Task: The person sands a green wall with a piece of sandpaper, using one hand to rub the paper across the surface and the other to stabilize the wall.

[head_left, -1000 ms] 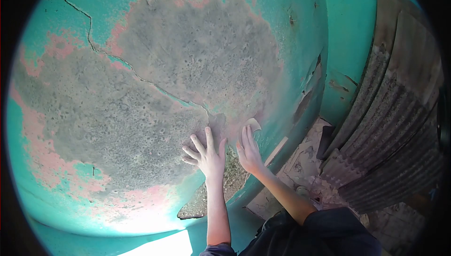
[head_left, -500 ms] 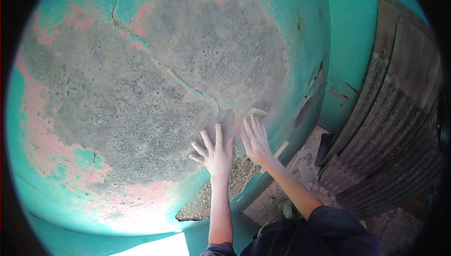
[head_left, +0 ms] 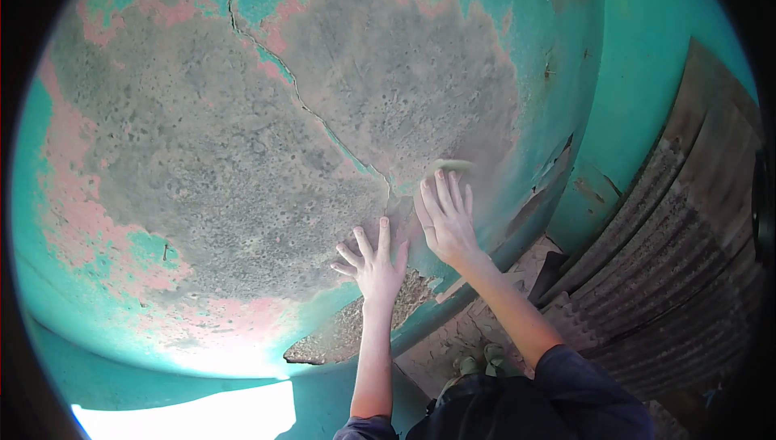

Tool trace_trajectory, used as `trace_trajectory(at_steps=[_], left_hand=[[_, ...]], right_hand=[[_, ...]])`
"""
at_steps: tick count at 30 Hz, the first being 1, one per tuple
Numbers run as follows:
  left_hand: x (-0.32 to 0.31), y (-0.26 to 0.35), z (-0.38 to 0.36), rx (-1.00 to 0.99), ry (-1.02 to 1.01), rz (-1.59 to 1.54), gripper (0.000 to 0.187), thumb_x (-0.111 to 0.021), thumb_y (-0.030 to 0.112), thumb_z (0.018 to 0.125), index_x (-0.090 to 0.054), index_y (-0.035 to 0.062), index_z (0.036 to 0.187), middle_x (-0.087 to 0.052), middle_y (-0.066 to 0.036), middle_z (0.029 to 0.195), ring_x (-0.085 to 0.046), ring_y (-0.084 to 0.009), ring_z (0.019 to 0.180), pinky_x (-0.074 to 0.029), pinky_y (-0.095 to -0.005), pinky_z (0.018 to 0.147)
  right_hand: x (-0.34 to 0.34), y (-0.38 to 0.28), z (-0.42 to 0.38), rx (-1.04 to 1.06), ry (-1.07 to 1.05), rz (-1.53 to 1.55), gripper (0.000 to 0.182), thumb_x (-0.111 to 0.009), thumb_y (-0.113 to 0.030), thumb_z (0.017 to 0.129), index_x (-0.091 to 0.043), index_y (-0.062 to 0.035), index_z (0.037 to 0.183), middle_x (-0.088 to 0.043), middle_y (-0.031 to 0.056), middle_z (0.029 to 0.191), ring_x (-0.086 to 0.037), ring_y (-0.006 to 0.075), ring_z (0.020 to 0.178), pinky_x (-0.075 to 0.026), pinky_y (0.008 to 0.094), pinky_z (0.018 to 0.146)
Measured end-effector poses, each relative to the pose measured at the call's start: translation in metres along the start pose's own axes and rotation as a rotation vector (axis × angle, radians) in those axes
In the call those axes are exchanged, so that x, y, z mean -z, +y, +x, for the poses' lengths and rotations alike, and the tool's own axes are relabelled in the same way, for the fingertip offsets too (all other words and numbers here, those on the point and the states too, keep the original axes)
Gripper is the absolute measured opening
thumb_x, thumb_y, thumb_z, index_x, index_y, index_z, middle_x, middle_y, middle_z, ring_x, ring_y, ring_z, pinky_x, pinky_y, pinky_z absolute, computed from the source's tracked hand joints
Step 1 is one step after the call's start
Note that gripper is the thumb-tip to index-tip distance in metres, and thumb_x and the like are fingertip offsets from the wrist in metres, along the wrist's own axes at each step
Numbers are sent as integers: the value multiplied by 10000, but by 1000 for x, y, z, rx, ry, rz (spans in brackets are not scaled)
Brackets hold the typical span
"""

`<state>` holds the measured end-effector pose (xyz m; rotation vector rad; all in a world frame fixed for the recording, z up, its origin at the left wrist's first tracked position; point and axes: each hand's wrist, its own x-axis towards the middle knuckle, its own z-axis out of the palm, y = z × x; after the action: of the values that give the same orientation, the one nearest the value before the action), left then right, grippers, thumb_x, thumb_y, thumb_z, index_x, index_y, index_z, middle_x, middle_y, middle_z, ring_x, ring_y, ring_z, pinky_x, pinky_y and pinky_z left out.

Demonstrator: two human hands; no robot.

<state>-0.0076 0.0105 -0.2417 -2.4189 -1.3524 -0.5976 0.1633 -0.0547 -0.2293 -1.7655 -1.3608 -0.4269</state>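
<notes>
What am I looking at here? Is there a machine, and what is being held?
No machine does the work: these are a person's bare hands, seen from one camera worn on their head, looking forward and down. The left hand rests, fingers spread, on a teal-painted wall. The right hand holds a thin, pale greenish sheet beneath its fingers; I cannot tell its material. The wall has a rough, bare grey patch edged with pink, crossed by a jagged dark crack. To the right stand grey-brown corrugated sheets.
</notes>
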Motion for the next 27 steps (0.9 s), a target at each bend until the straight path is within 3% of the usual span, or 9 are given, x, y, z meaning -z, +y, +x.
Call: trace_trajectory(at_steps=[3, 5, 10, 16, 27], left_hand=[[0, 6, -2, -9, 46, -19, 807, -620, 610, 904, -300, 345, 1596, -70, -286, 1655, 64, -695, 1419, 9, -863, 1016], [4, 11, -4, -5, 64, -38, 819, -630, 600, 901, -293, 336, 1600, -39, -283, 1661, 97, -693, 1418, 19, -861, 1016], [11, 28, -1, 27, 73, -158, 870, -673, 570, 881, -278, 303, 1609, 19, -334, 1642, 149, -709, 1396, 35, -859, 1011], [7, 38, 4, 86, 51, -179, 908, -689, 595, 856, -281, 291, 1607, -17, -377, 1617, 134, -728, 1383, 3, -875, 993], [-5, 38, 4, 99, 79, -125, 909, -704, 627, 822, -332, 302, 1585, -128, -370, 1602, 52, -747, 1377, -24, -884, 987]], right_hand=[[13, 3, 13, 59, 21, 18, 709, -603, -187, 907, -362, -159, 1574, -272, 169, 1639, -279, 431, 1489, -223, 686, 1141], [5, 18, -6, 29, -89, -52, 702, -603, -190, 910, -367, -157, 1571, -287, 169, 1632, -284, 431, 1487, -224, 685, 1140], [19, 12, 23, 134, -17, -22, 702, -605, -190, 906, -374, -160, 1568, -305, 170, 1622, -299, 429, 1480, -211, 698, 1137], [7, 29, 3, 182, -30, -67, 674, -594, -197, 915, -395, -155, 1557, -334, 163, 1609, -322, 419, 1469, -220, 689, 1138], [19, 21, 11, 174, -53, -70, 659, -575, -182, 921, -400, -155, 1556, -339, 157, 1610, -324, 408, 1473, -230, 672, 1142]])
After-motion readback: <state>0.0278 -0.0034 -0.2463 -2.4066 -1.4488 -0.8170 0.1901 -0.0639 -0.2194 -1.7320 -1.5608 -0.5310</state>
